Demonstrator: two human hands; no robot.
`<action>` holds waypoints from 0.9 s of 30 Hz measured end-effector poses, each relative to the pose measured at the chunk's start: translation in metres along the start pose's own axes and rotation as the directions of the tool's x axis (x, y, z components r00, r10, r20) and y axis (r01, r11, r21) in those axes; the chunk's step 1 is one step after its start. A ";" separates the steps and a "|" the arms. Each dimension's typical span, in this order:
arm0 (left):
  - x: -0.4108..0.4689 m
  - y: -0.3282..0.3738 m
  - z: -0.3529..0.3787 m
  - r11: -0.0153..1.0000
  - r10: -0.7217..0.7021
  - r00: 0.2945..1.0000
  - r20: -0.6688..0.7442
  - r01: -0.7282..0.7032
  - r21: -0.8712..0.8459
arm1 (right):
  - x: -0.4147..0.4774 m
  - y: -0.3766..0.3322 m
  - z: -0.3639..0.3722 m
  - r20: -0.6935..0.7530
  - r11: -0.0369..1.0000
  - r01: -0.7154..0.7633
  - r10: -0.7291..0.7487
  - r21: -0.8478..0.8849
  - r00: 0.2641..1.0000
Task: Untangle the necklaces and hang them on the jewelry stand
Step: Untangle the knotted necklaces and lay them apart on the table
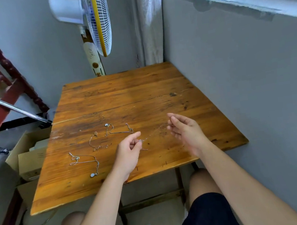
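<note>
A thin chain (157,131) stretches in the air between the two hands, above the near right part of the wooden table (122,89). The left hand (129,151) pinches one end between thumb and forefinger. The right hand (185,131) has loosely curled fingers at the other end, and I cannot tell whether they are clamped on the chain. Three necklaces lie flat, apart from each other: the necklace with the pale pendant (86,161) near the left edge towards the near left corner, the small middle necklace (96,143), and the necklace with the round pendant (118,131) nearer the centre. The table's far half is bare wood. Its right edge runs close along the grey wall (234,82). A fan (98,20) stands beyond the far edge and cardboard boxes (30,156) beside the left edge.
</note>
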State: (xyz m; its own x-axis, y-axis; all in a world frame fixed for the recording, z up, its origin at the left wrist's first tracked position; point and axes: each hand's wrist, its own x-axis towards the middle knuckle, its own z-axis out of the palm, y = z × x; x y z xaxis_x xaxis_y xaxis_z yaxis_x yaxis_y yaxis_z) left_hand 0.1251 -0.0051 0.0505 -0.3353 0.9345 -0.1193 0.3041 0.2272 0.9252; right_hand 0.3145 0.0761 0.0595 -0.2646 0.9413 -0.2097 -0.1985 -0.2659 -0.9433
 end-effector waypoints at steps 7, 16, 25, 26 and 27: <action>-0.013 0.005 -0.008 0.996 0.016 1.000 -0.010 -0.017 -0.083 | -0.008 -0.013 0.018 0.005 0.997 0.072 -0.072 0.026 0.997; 0.003 -0.009 -0.021 0.951 -0.201 0.939 -0.280 0.119 -0.284 | -0.005 -0.025 0.005 -0.126 0.993 0.090 -0.079 0.081 0.989; 0.007 -0.022 -0.032 0.981 -0.175 0.852 -0.493 0.192 -0.017 | 0.001 -0.044 -0.009 -0.272 0.967 0.189 -0.138 0.169 0.952; 0.007 -0.022 -0.031 0.978 -0.183 0.846 -0.501 0.206 -0.008 | 0.002 -0.045 -0.009 -0.293 0.961 0.202 -0.141 0.190 0.946; 0.006 -0.022 -0.031 0.975 -0.186 0.844 -0.502 0.221 0.011 | 0.002 -0.046 -0.009 -0.310 0.960 0.211 -0.147 0.185 0.939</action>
State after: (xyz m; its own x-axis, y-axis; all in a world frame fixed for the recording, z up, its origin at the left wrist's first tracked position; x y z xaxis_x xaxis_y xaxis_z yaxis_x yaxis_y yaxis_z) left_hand 0.0891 -0.0129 0.0401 -0.7876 0.6094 -0.0916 0.2320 0.4309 0.8721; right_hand 0.3318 0.0925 0.1003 0.0736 0.9876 -0.1383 -0.4211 -0.0950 -0.9020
